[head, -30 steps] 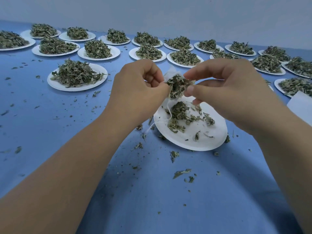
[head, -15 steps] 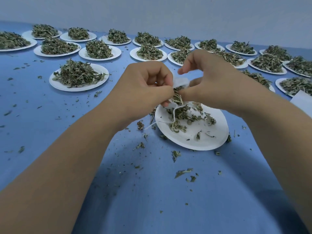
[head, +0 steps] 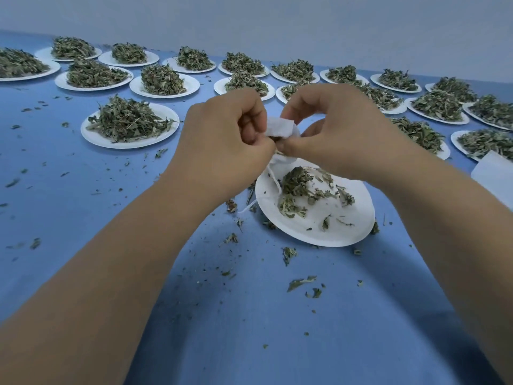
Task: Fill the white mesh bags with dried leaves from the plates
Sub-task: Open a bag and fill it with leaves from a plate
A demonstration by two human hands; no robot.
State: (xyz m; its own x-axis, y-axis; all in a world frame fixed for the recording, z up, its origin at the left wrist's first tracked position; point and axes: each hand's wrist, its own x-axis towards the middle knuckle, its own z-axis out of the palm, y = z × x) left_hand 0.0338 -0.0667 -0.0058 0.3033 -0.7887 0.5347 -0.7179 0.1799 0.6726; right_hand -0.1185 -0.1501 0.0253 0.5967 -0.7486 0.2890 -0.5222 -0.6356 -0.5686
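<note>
A small white mesh bag is pinched between my left hand and my right hand, held above the near white plate. Both hands grip the bag's mouth, and most of the bag is hidden behind my fingers. A white drawstring hangs from the bag down over the plate's left rim. A small remnant of dried leaves lies on that plate.
Several white plates heaped with dried leaves cover the blue table, the nearest being a full plate to the left. Leaf crumbs are scattered on the cloth. A white sheet or bag lies at the right edge.
The clump of leaves held at the bag's mouth has gone inside or behind my fingers. My hands have closed together on the bag.
</note>
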